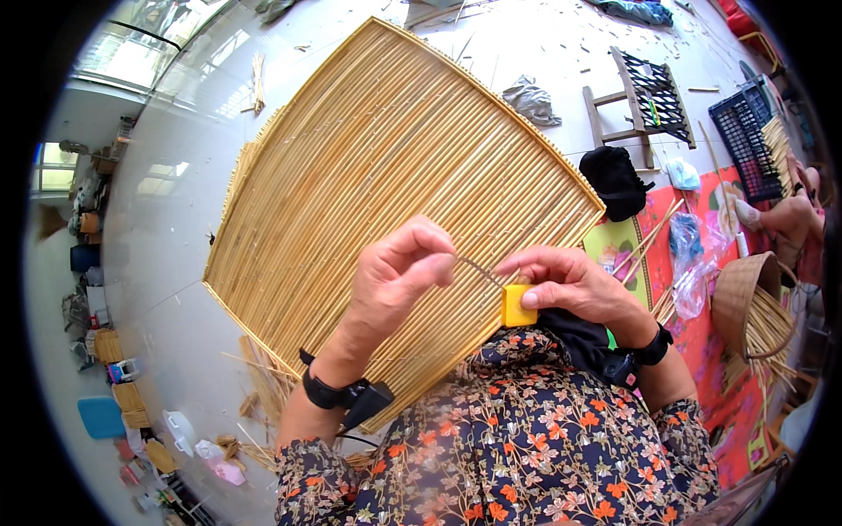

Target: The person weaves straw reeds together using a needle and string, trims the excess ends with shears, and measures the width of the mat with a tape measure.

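A small square yellow tape measure (pixel 517 309) is held in my right hand (pixel 574 282), thumb on its face and forefinger stretched toward the left. From it a thin dark tape (pixel 481 269) runs up to my left hand (pixel 399 273), whose thumb and forefinger are pinched on its end. Both hands are above the near part of a large panel of yellowish reed stalks (pixel 377 167), laid side by side and edged with a stalk border. The panel leans up against my lap and spreads away from me.
To the right, a red floral mat (pixel 693 377) bears loose stalks, plastic bags and a woven basket (pixel 745 302) of stalks. Another person's legs (pixel 794 223) show near a dark crate (pixel 745 131). A wooden stool (pixel 645 101) and black cloth (pixel 616 182) are beyond the panel. Household items line the left wall.
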A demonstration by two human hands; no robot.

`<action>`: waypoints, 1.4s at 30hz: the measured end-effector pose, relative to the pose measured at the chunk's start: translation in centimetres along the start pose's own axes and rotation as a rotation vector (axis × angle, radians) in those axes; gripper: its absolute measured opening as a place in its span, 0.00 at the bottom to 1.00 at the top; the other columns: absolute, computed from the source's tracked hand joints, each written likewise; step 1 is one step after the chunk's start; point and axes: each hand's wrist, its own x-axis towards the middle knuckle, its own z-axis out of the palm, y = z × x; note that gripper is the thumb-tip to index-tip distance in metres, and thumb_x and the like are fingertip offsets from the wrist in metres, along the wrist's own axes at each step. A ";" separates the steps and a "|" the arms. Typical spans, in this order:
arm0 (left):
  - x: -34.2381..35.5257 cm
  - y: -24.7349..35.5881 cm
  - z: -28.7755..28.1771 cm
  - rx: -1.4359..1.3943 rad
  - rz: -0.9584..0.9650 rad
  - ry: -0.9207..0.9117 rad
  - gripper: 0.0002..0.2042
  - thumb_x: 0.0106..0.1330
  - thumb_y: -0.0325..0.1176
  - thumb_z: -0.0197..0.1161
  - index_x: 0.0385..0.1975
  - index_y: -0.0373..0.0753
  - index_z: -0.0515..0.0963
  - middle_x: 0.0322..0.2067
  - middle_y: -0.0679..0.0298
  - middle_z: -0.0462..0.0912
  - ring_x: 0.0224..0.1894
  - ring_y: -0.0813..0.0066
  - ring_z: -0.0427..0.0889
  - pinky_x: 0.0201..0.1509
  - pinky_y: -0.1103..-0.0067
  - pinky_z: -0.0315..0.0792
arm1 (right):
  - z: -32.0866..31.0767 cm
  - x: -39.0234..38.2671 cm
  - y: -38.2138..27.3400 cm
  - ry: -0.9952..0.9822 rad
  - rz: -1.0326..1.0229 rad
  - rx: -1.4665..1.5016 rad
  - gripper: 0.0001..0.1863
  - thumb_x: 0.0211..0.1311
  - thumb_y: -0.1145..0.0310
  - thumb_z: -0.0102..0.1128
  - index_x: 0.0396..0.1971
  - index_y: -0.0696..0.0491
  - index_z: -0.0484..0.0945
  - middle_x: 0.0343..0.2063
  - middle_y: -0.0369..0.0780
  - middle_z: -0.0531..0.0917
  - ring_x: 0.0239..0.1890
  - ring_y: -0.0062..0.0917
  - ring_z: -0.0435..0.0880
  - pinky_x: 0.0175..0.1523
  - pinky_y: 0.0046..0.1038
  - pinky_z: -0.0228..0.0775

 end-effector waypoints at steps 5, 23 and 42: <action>1.2 2.2 -0.9 0.064 -0.103 -0.069 0.06 0.78 0.27 0.61 0.47 0.32 0.79 0.36 0.66 0.83 0.39 0.81 0.84 0.44 0.82 0.81 | 2.0 2.4 -1.7 -0.026 -0.042 0.082 0.12 0.75 0.62 0.65 0.43 0.58 0.82 0.35 0.33 0.84 0.41 0.14 0.82 0.47 0.21 0.76; 19.8 10.2 -20.0 0.639 0.034 0.399 0.15 0.82 0.36 0.56 0.53 0.33 0.84 0.45 0.59 0.89 0.45 0.75 0.87 0.50 0.79 0.81 | 0.6 28.2 -15.8 0.354 -0.024 -0.180 0.14 0.76 0.63 0.62 0.40 0.61 0.86 0.31 0.43 0.90 0.28 0.22 0.91 0.23 0.20 0.79; 20.7 10.5 -19.4 0.496 -0.108 0.354 0.13 0.79 0.38 0.63 0.46 0.35 0.87 0.37 0.63 0.90 0.35 0.82 0.86 0.40 0.83 0.82 | 1.0 29.7 -17.9 0.424 0.100 -0.239 0.15 0.75 0.64 0.59 0.38 0.60 0.86 0.32 0.44 0.91 0.25 0.23 0.91 0.20 0.19 0.75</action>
